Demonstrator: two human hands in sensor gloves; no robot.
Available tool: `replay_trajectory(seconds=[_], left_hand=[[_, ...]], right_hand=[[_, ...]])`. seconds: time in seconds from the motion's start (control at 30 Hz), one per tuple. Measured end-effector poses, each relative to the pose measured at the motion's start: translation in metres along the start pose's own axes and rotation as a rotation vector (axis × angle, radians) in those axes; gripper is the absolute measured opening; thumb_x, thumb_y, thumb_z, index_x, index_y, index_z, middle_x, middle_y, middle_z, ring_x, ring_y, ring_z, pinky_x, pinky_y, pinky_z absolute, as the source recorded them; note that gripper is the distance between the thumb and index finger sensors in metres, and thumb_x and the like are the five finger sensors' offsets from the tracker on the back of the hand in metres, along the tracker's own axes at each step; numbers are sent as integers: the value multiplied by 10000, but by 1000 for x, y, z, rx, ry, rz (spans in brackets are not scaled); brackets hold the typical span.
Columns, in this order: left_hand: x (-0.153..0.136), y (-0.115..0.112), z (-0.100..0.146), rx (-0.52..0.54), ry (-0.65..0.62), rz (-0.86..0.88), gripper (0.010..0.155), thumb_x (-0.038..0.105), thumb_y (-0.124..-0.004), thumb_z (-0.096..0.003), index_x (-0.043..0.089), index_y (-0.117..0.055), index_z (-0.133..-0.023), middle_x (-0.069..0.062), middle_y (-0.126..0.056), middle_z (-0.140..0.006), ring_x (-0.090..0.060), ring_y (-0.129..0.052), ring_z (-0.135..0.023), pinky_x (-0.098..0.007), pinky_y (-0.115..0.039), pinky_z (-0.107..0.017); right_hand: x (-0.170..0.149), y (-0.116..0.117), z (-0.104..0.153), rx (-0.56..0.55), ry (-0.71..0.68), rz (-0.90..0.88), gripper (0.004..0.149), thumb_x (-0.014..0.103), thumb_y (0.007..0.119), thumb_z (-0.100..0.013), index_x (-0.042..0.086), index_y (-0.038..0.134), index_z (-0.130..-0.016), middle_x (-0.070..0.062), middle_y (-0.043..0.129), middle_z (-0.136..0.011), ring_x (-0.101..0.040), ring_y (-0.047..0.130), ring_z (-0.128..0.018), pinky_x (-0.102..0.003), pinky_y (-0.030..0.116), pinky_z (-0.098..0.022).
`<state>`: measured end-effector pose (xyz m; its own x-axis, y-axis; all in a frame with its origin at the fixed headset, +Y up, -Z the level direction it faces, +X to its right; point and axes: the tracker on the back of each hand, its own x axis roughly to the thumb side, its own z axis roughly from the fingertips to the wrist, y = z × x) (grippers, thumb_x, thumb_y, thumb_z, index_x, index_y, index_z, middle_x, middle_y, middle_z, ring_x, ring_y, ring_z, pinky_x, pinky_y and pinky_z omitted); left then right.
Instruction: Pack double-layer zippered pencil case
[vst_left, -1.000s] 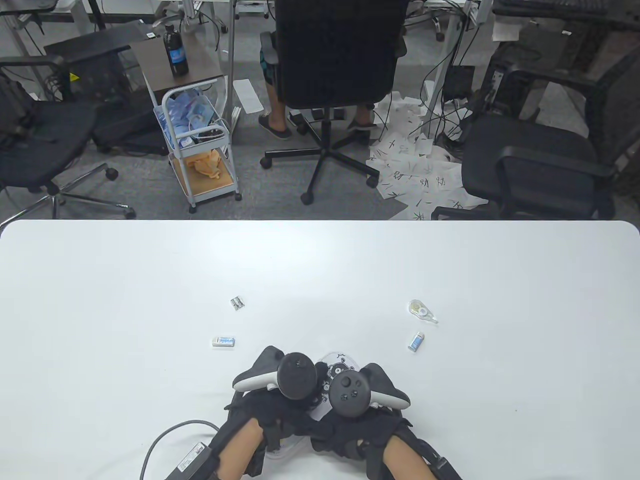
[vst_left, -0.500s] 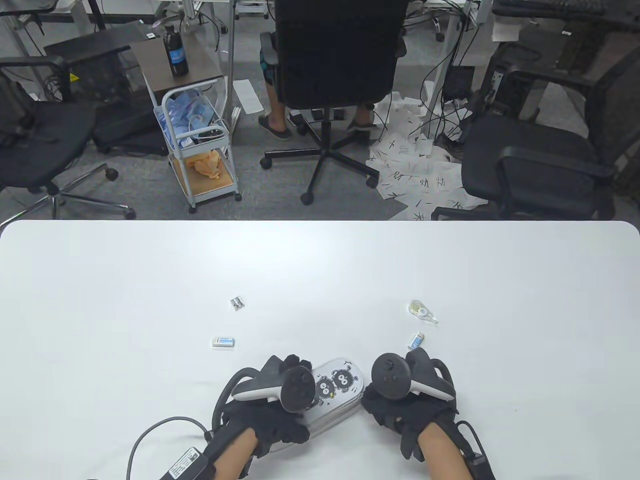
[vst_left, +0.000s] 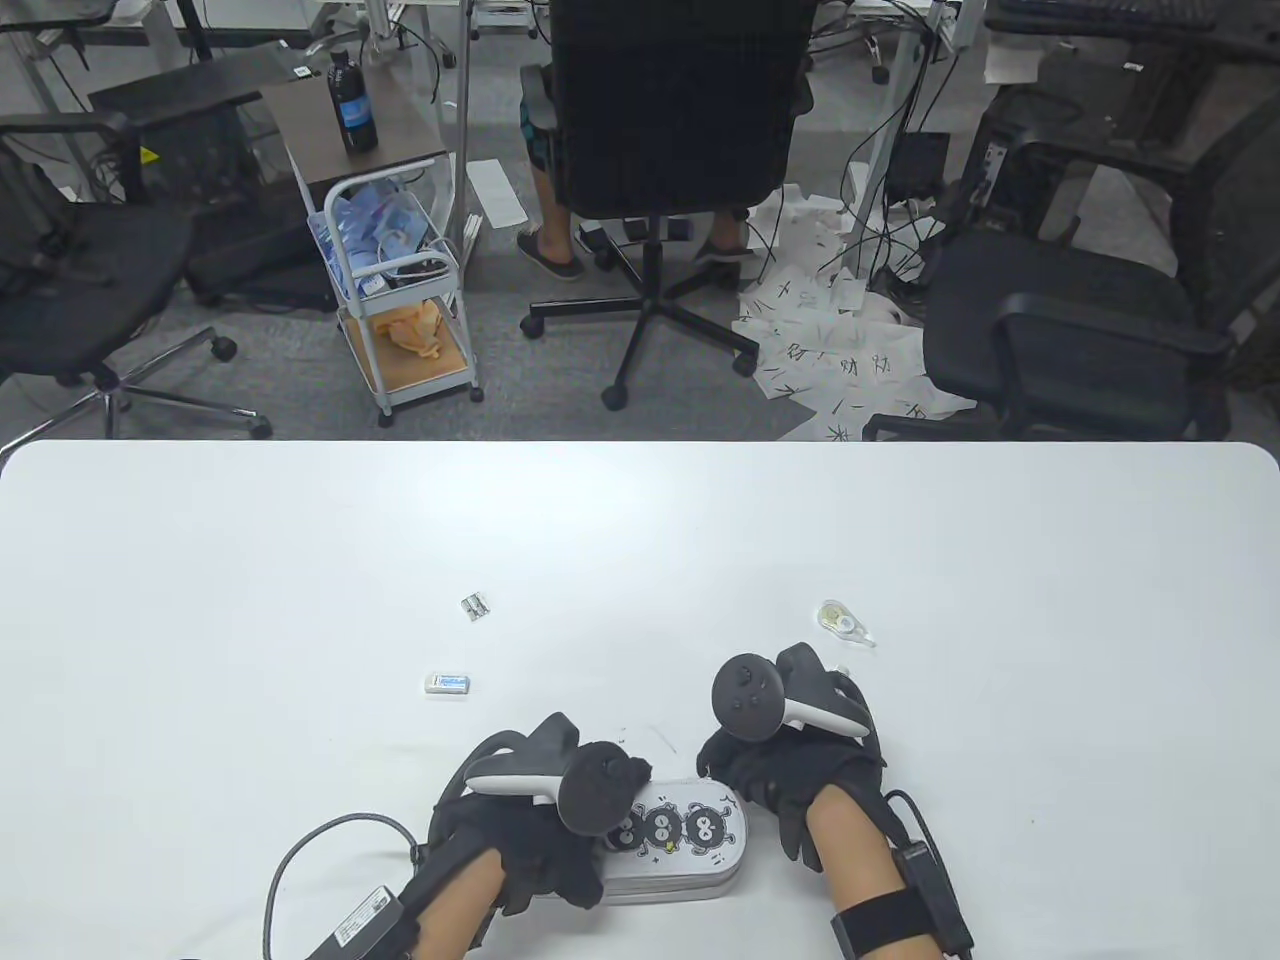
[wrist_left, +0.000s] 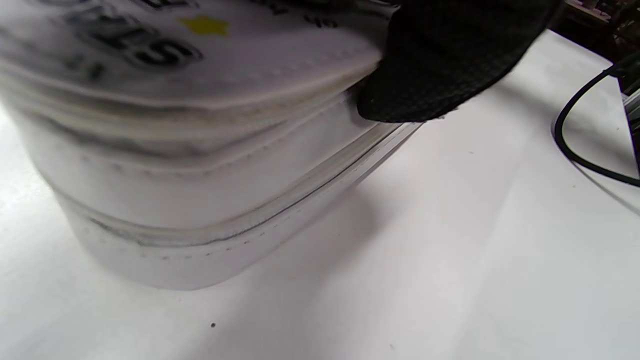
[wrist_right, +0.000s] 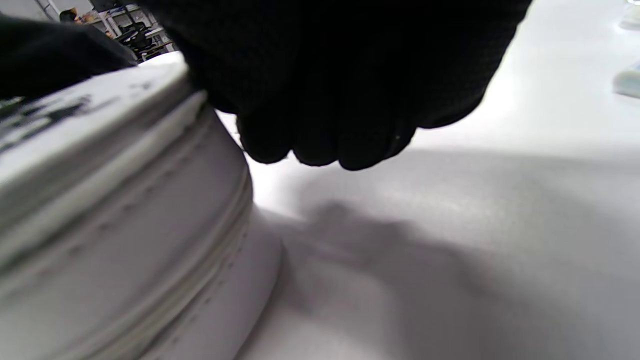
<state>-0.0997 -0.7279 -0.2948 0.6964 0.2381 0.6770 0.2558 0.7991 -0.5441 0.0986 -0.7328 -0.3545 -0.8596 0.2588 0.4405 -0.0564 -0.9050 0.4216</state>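
The white double-layer pencil case (vst_left: 690, 840) with black soot-ball drawings lies flat and sideways near the table's front edge, its zippers closed where visible. My left hand (vst_left: 545, 845) grips its left end; in the left wrist view a gloved fingertip (wrist_left: 440, 65) presses on the case's (wrist_left: 175, 150) top rim. My right hand (vst_left: 765, 775) sits at the case's far right corner. In the right wrist view its fingers (wrist_right: 325, 115) are curled tight against the case's (wrist_right: 115, 225) upper rim; what they pinch is hidden.
A small metal sharpener (vst_left: 474, 606) and a white-blue eraser (vst_left: 447, 683) lie to the left on the white table (vst_left: 640, 530). A correction tape (vst_left: 842, 620) lies to the right. A second eraser (wrist_right: 627, 82) lies just beyond my right hand. A cable (vst_left: 330, 850) trails from my left wrist.
The case has swung from diagonal to sideways and come closer to the front edge. My right hand has moved up and left onto its far right corner. My left hand stays on the left end.
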Motion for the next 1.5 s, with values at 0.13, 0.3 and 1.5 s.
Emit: replay_trajectory(seconds=[0.13,0.3,1.5], left_hand=[[-2,2,-1,-5,4,-21,1153,461,-971,-482,54,-190,-1226,-299,-337,-1215,-583,-530,-1067,-775,-505,-699],[-5,4,0,-22,-11,41,1140,458,-978,-483,67,-207,-1227,-298,-333,-1220,-589,-501,-1077,-770,-487,-707],[-89,44,37,473,359,54,599,307,-697,-624,207,-479,-1173,-142,-471,-1221,-455,-404,-1105,-627,-363,-766]], right_hand=[[0,8,3,-81,-31,-1,435,329,739,-423,248,879,-827,-29,948,-800,-237,942,-662,-406,801,-545],[4,8,12,-198,-21,-11,429,330,773,-421,230,883,-823,-41,952,-771,-261,921,-652,-455,754,-569],[1,32,64,-416,392,125,687,477,572,-537,165,355,-1109,-157,284,-1176,-402,274,-1025,-568,354,-716]])
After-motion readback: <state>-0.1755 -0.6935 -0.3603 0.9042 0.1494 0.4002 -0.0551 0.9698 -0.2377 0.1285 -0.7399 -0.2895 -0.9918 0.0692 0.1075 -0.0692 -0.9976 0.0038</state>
